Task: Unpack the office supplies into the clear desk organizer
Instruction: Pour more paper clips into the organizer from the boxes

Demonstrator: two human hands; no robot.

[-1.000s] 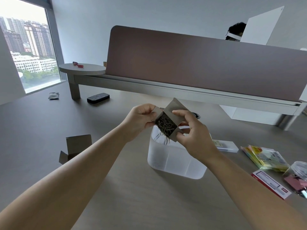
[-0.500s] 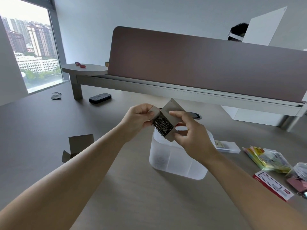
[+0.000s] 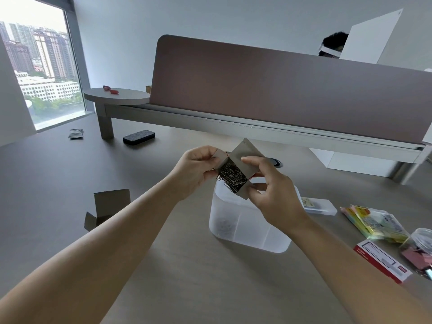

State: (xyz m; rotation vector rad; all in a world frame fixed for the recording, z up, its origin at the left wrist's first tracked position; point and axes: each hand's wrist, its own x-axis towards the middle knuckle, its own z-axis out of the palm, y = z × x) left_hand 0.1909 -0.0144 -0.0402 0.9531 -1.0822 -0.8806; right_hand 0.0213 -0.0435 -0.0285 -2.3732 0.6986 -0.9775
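Observation:
A small grey cardboard box (image 3: 242,157) with open flaps is held above the clear desk organizer (image 3: 245,232). Its open side faces me and shows a tangle of metal paper clips (image 3: 232,177). My left hand (image 3: 196,169) pinches the box's left flap. My right hand (image 3: 271,190) grips its right side and lower corner. The frosted organizer stands on the desk right under the box, and some paper clips (image 3: 223,224) lie in its left compartment.
An empty opened cardboard box (image 3: 108,208) lies to the left. Right of the organizer are a clear plastic case (image 3: 319,205), a pack of sticky notes (image 3: 374,222), a red-and-white box (image 3: 382,263) and a jar of pink clips (image 3: 419,250). A black eraser (image 3: 139,136) and a brown partition (image 3: 280,90) stand behind.
The box has been turned up so its opening faces me more. Clips were spilling down from it into the organizer; now they stay inside the box. Both hands have kept their hold.

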